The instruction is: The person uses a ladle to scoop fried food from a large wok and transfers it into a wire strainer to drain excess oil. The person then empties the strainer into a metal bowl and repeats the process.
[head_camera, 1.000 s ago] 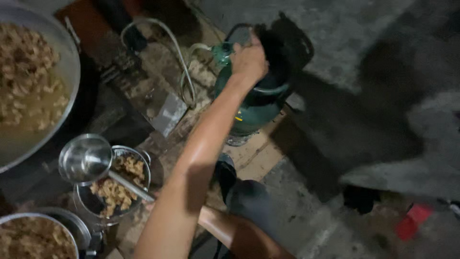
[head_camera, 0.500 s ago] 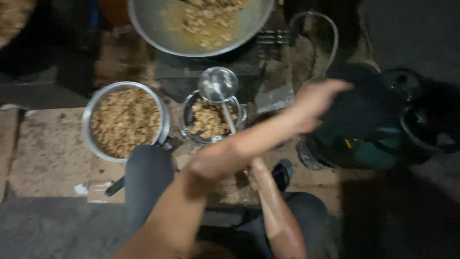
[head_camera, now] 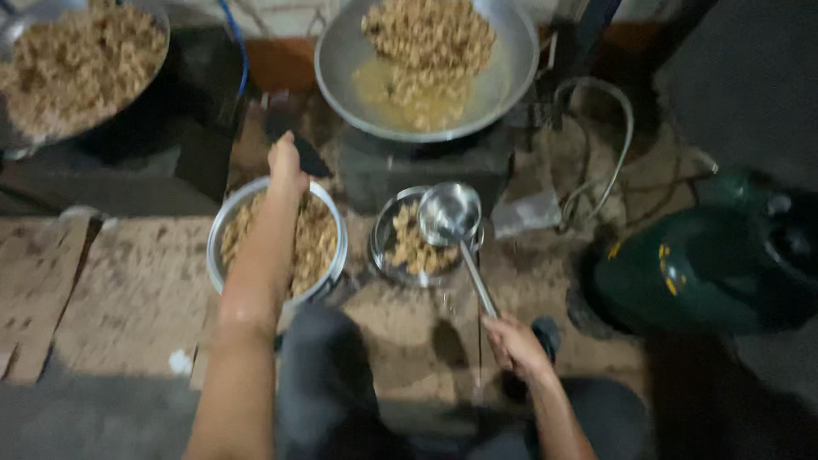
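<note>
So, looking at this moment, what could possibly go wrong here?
1. The right hand holds the metal ladle by the end of its long handle; the bowl hangs over the small pot, so it may tip and spill.
2. The left hand reaches over the large pot towards a dark handle next to the burner under the wok, which holds food and oil; a burn seems possible.
3. The green gas cylinder and its hose lie close to the stove.

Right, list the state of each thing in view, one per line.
Left hand: stretched out over the far rim of the left pot, on a dark handle.
Right hand: closed on the ladle handle.
Ladle: bowl over the small pot.
Left pot: full of brown food.
Small pot: part full.
Wok: holds food and oil.
Green gas cylinder: beside the stove.
</note>
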